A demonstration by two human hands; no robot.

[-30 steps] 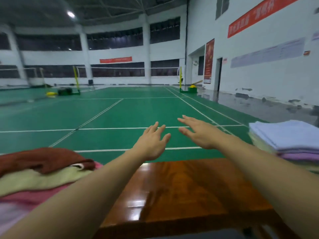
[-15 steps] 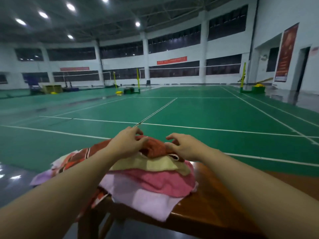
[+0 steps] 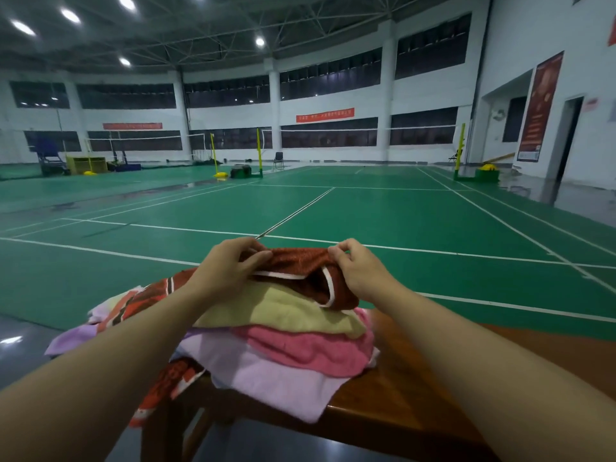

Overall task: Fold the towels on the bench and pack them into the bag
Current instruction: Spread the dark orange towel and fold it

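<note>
- Left hand [image 3: 226, 271] curls its fingers and thumb around the near-left edge of a rust-red terry towel with white trim [image 3: 300, 265], at the top of a loose heap of towels.
- Right hand [image 3: 358, 273] pinches the same towel's far-right edge between thumb and fingertips, so the cloth hangs in a shallow sag between the two hands.
- Beneath the red towel lies a pale yellow towel [image 3: 283, 311], then a pink towel [image 3: 310, 348], then a lilac towel [image 3: 273, 378] that droops over the front edge of the glossy brown wooden tabletop [image 3: 400, 395].
- An orange-and-red patterned towel [image 3: 140, 305] spreads out on the heap's left side, and part of it hangs down past the tabletop edge.
- Both forearms reach in from the lower corners and cover the near parts of the heap.
- Beyond the tabletop stretches a green badminton court floor with white lines [image 3: 366, 211].
- Yellow net posts [image 3: 258, 151] stand at the far end of the court, near a dark folding chair [image 3: 278, 160].
- Red banners [image 3: 325, 115] hang on the white back wall of the hall.
</note>
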